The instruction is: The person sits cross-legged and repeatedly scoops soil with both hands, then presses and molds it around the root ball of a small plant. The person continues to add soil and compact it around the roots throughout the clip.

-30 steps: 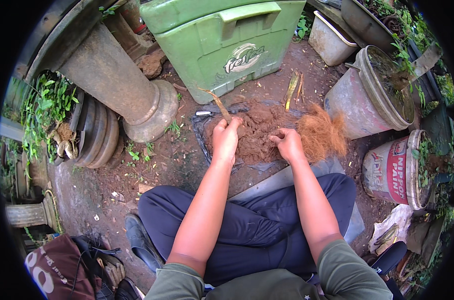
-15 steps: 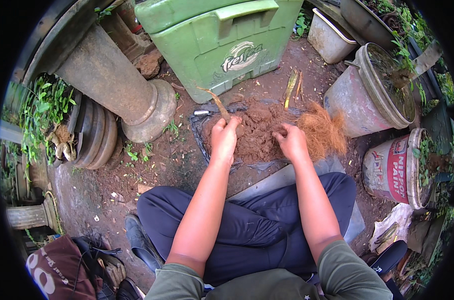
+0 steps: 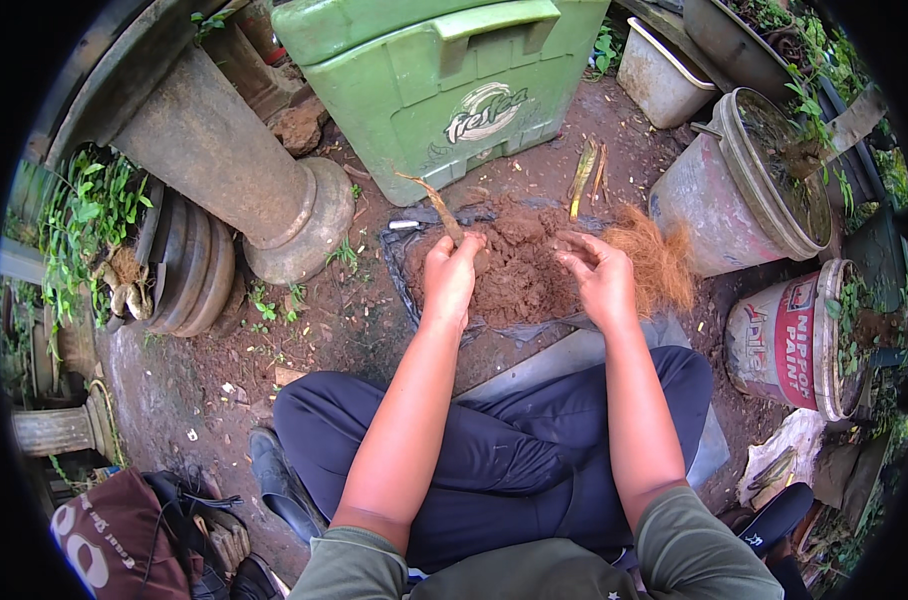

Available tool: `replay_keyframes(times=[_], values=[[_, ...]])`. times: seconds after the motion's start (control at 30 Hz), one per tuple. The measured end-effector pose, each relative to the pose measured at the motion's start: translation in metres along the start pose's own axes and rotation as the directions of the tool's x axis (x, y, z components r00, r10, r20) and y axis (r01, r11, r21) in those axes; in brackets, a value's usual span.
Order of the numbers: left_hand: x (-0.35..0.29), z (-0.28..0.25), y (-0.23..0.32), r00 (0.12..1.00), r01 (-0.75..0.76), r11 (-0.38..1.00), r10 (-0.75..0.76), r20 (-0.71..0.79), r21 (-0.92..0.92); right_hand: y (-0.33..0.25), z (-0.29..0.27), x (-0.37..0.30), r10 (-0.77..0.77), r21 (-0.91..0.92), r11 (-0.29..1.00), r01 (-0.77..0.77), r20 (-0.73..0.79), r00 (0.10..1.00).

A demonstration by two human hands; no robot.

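Note:
My left hand point(image 3: 448, 280) is closed around a brown, tapering plant stalk point(image 3: 440, 210) with a thin dry tip pointing up and away. Its lower end is partly hidden by my fingers. Below and between my hands, a mound of wet brown soil point(image 3: 519, 265) lies on a black plastic sheet point(image 3: 399, 262). My right hand point(image 3: 606, 280) hovers over the right side of the soil, fingers stretched out and apart, holding nothing visible. Just beyond it rests a tuft of orange-brown coconut fibre point(image 3: 659, 260).
A big green cooler box point(image 3: 444, 110) stands ahead. Two dirty paint buckets point(image 3: 709, 215) are at the right, beside a white tub point(image 3: 664, 75). A stone pedestal point(image 3: 224, 150) leans in from the left. Yellowish stalk pieces point(image 3: 581, 180) lie beyond the soil.
My right hand has moved slightly right and its fingers have spread from a loose pinch. My left hand keeps hold of the stalk, nearly unmoved.

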State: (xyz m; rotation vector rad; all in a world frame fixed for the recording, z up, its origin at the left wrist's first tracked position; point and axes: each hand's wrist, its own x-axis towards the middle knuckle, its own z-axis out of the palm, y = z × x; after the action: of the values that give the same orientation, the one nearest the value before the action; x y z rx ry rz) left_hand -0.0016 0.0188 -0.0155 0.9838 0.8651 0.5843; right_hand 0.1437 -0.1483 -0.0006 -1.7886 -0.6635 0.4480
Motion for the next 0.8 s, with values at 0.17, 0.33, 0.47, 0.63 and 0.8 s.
replay_keyframes(times=[0.17,0.33,0.47,0.63,0.8], values=[[0.001,-0.002,0.0,0.998,-0.02,0.999,0.022,0.058,-0.025,-0.01,-0.015,0.0,-0.025,0.146,0.989,0.026,-0.003,1.0],[-0.004,0.0,0.006,0.991,0.001,0.998,0.007,0.13,-0.065,-0.012,-0.021,-0.001,-0.032,0.214,0.976,0.036,-0.022,0.999],[-0.008,0.002,0.012,0.971,0.051,0.995,-0.029,0.237,-0.087,-0.016,-0.01,-0.006,-0.08,0.298,0.952,0.067,0.03,0.996],[-0.011,0.007,0.013,0.952,0.065,0.981,-0.006,0.306,-0.182,-0.022,0.003,-0.01,0.076,0.576,0.798,-0.177,0.196,0.978],[-0.011,0.009,0.01,0.951,0.088,0.974,-0.019,0.309,-0.211,-0.021,0.006,-0.013,0.145,0.37,0.902,-0.225,0.232,0.962]])
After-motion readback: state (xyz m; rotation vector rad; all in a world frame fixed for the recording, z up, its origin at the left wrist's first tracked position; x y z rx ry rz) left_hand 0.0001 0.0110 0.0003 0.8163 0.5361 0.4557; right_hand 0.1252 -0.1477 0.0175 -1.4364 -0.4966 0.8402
